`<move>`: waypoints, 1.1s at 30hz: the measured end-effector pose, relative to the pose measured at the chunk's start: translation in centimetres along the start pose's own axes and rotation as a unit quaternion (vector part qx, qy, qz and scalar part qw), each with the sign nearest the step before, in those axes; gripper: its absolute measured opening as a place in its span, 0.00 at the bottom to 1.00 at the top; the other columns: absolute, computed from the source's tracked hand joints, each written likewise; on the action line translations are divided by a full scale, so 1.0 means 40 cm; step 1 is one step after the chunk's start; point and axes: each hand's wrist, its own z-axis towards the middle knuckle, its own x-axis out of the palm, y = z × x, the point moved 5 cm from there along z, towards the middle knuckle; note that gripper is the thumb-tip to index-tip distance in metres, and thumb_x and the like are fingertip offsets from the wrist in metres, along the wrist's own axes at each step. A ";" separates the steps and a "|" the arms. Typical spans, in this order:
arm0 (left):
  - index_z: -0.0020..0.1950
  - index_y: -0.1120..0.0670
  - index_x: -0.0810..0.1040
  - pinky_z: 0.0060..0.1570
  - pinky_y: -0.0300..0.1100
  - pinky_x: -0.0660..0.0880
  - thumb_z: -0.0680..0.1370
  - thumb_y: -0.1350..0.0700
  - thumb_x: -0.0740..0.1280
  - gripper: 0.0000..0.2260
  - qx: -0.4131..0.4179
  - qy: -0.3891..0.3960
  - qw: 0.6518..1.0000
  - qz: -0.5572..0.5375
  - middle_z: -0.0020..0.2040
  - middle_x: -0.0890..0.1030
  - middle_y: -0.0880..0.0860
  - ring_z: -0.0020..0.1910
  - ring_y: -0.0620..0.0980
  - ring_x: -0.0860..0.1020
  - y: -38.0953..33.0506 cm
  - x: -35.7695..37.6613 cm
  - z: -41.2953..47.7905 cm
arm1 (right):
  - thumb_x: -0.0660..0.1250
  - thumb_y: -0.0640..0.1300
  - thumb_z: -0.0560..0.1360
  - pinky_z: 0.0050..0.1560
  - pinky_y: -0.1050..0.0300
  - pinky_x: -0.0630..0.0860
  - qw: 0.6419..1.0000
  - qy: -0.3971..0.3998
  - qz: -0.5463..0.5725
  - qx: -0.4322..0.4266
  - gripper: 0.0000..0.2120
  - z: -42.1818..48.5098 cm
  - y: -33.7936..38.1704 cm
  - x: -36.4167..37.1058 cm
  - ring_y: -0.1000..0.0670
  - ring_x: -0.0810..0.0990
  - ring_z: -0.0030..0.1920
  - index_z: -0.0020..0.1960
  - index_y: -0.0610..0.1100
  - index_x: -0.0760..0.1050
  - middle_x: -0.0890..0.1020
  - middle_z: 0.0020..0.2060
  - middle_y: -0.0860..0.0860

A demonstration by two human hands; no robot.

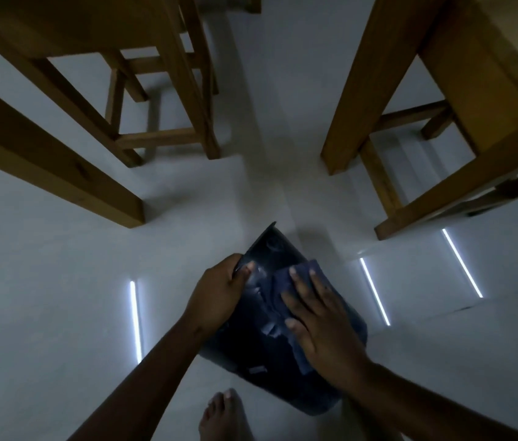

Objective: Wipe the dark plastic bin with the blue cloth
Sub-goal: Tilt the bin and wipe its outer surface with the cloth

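Pale, glossy floor fills the dim view, streaked with thin bright reflections of light, and wooden furniture legs stand on it at the upper left and upper right. Low in the middle the dark plastic bin is tilted on its side above the floor, its open rim pointing away. At that rim the left hand grips the edge, fingers curled over it and thumb on the outside. On the bin's upturned wall lies the blue cloth, and the right hand presses flat on it, fingers spread. One bare foot shows beneath the bin
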 end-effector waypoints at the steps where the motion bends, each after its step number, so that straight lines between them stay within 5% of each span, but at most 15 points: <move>1: 0.48 0.52 0.78 0.45 0.42 0.74 0.82 0.48 0.58 0.12 -0.001 -0.001 1.000 0.004 0.44 0.83 0.50 0.43 0.48 0.80 -0.009 0.004 0.013 | 0.38 0.60 0.80 0.74 0.47 0.51 1.000 -0.009 0.000 -0.010 0.26 0.030 -0.005 -0.011 0.45 0.45 0.78 0.77 0.55 0.48 0.50 0.78 0.51; 5: 0.47 0.54 0.76 0.44 0.45 0.74 0.81 0.48 0.58 0.12 -0.018 0.006 0.999 0.048 0.43 0.81 0.53 0.43 0.52 0.79 -0.045 0.027 0.079 | 0.39 0.65 0.78 0.73 0.40 0.59 0.990 -0.024 0.116 0.079 0.33 0.102 -0.090 -0.043 0.44 0.55 0.76 0.76 0.47 0.55 0.58 0.76 0.46; 8: 0.44 0.51 0.74 0.42 0.44 0.73 0.81 0.48 0.58 0.11 -0.031 0.003 0.997 0.070 0.41 0.79 0.52 0.42 0.54 0.79 -0.056 0.034 0.106 | 0.41 0.58 0.81 0.72 0.40 0.61 0.997 -0.015 0.003 0.070 0.27 0.020 -0.050 -0.025 0.42 0.52 0.77 0.75 0.47 0.59 0.51 0.78 0.49; 11: 0.44 0.51 0.74 0.40 0.43 0.72 0.81 0.47 0.58 0.11 -0.036 0.001 0.997 0.075 0.40 0.79 0.51 0.41 0.54 0.79 -0.053 0.034 0.113 | 0.49 0.54 0.79 0.72 0.42 0.55 0.999 -0.001 -0.045 -0.011 0.26 -0.035 0.004 -0.002 0.41 0.48 0.77 0.77 0.57 0.52 0.49 0.79 0.51; 13: 0.46 0.53 0.75 0.40 0.42 0.71 0.81 0.47 0.58 0.12 -0.032 -0.005 0.996 0.085 0.41 0.78 0.52 0.41 0.54 0.78 -0.062 0.038 0.126 | 0.45 0.55 0.81 0.72 0.43 0.58 0.998 -0.022 -0.050 -0.026 0.25 0.006 -0.017 -0.021 0.43 0.50 0.77 0.77 0.59 0.46 0.50 0.78 0.52; 17: 0.51 0.57 0.76 0.43 0.43 0.71 0.81 0.47 0.58 0.15 -0.033 -0.008 0.994 0.106 0.43 0.77 0.52 0.41 0.53 0.76 -0.091 0.050 0.153 | 0.42 0.57 0.81 0.68 0.42 0.68 0.995 -0.039 0.054 0.073 0.24 0.049 -0.106 -0.056 0.45 0.58 0.76 0.76 0.57 0.49 0.53 0.78 0.51; 19: 0.50 0.56 0.76 0.42 0.43 0.71 0.81 0.47 0.58 0.14 -0.040 -0.009 0.993 0.112 0.43 0.77 0.52 0.41 0.54 0.76 -0.091 0.051 0.152 | 0.42 0.57 0.81 0.69 0.39 0.67 0.996 -0.039 0.015 0.085 0.24 -0.004 -0.091 -0.043 0.44 0.55 0.76 0.76 0.57 0.49 0.52 0.78 0.51; 22: 0.45 0.55 0.73 0.41 0.43 0.70 0.81 0.47 0.58 0.13 -0.044 -0.006 0.993 0.110 0.43 0.78 0.54 0.42 0.55 0.77 -0.080 0.050 0.153 | 0.48 0.56 0.80 0.70 0.38 0.59 0.996 0.008 -0.084 -0.033 0.22 -0.047 -0.008 -0.004 0.39 0.51 0.76 0.74 0.58 0.57 0.53 0.77 0.50; 24: 0.45 0.55 0.73 0.40 0.43 0.70 0.81 0.47 0.58 0.13 -0.041 -0.004 0.993 0.109 0.42 0.77 0.54 0.41 0.54 0.76 -0.082 0.052 0.162 | 0.50 0.56 0.79 0.72 0.40 0.53 0.990 0.005 -0.111 -0.081 0.24 -0.011 0.001 -0.009 0.40 0.49 0.77 0.75 0.60 0.53 0.52 0.78 0.51; 29: 0.47 0.56 0.74 0.41 0.43 0.70 0.81 0.47 0.58 0.14 -0.042 -0.012 0.992 0.116 0.42 0.77 0.54 0.42 0.55 0.76 -0.087 0.052 0.163 | 0.42 0.59 0.80 0.73 0.41 0.59 0.994 -0.033 0.048 0.092 0.25 0.043 -0.067 -0.044 0.47 0.47 0.78 0.77 0.60 0.48 0.51 0.78 0.53; 33: 0.48 0.57 0.76 0.43 0.44 0.73 0.81 0.46 0.59 0.15 -0.048 -0.016 0.992 0.116 0.45 0.81 0.57 0.45 0.57 0.80 -0.077 0.050 0.153 | 0.46 0.60 0.80 0.73 0.42 0.56 0.999 -0.015 -0.031 0.037 0.26 -0.010 -0.022 -0.015 0.44 0.45 0.78 0.77 0.58 0.47 0.52 0.78 0.51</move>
